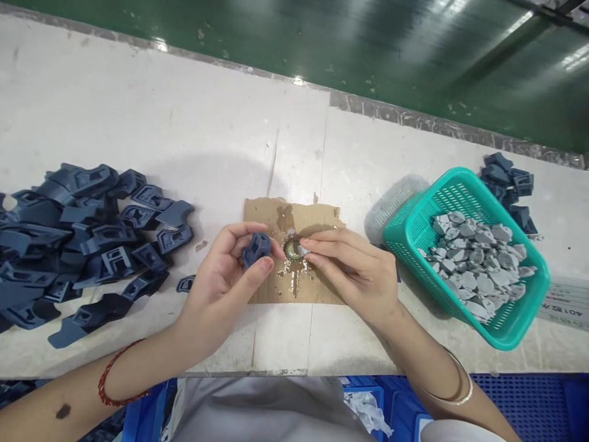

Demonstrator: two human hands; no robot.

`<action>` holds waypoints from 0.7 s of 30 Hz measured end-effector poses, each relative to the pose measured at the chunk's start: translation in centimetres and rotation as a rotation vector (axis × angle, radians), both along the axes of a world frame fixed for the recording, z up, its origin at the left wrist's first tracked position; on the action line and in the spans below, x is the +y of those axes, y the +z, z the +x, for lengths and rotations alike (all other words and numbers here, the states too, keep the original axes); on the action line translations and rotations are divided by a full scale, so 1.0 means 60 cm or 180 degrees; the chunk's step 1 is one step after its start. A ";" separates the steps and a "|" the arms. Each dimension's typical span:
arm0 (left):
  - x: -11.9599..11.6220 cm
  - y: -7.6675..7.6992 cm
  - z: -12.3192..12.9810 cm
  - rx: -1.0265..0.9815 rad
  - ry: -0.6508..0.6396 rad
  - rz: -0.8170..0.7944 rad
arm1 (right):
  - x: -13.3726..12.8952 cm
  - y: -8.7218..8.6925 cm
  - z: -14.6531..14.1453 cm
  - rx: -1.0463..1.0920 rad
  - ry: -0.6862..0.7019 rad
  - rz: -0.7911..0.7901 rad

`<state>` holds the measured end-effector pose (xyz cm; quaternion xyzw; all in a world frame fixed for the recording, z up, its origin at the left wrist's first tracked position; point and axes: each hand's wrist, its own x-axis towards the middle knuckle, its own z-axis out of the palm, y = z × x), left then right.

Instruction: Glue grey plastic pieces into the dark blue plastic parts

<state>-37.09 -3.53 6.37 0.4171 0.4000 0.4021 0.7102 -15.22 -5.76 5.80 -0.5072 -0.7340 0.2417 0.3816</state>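
Hands work close together over a brown cardboard sheet (322, 218). The left hand (216, 282), palm partly turned up, grips a dark blue moulded piece (256, 248) between thumb and fingers. The right hand (359, 270) pinches a small grey piece (302, 250) at the rim of a round shallow cap (291, 250); whether it touches the clear liquid there cannot be told. Wet, shiny spatters surround the cap on the cardboard.

The two held pieces are apart, so this pair looks unjoined, judging by the view. Much appears left: a large heap of blue pieces (110, 236) spreads over the white tabletop (197, 116) at the left, and a green perforated basket (543, 288) at the right holds many loose grey pieces (483, 285). Just past the basket lies a smaller cluster of blue pieces (510, 178); whether those are finished cannot be told. A printed label (565, 301) shows beside the basket. Blue bins (363, 387) stand below the table edge.
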 end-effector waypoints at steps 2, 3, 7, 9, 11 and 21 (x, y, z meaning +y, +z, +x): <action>-0.001 0.001 0.002 0.0159 0.0021 0.0139 | 0.000 0.000 0.000 -0.0039 0.0059 0.0046; -0.001 0.002 0.002 0.0235 -0.0004 0.0215 | 0.000 0.000 0.000 -0.0059 0.0105 0.0078; 0.001 0.005 0.001 0.0370 -0.0074 0.0574 | 0.000 0.002 -0.002 -0.0079 0.0185 0.0111; 0.001 0.006 0.000 0.0361 -0.0030 0.0748 | -0.001 0.004 -0.003 0.0017 0.0052 0.0024; 0.000 0.006 0.000 0.0372 -0.0011 0.0801 | -0.003 0.006 -0.004 0.0200 -0.0170 -0.0128; 0.000 -0.003 0.001 0.0619 -0.0291 0.0799 | -0.003 0.003 -0.007 0.0160 -0.0084 -0.0153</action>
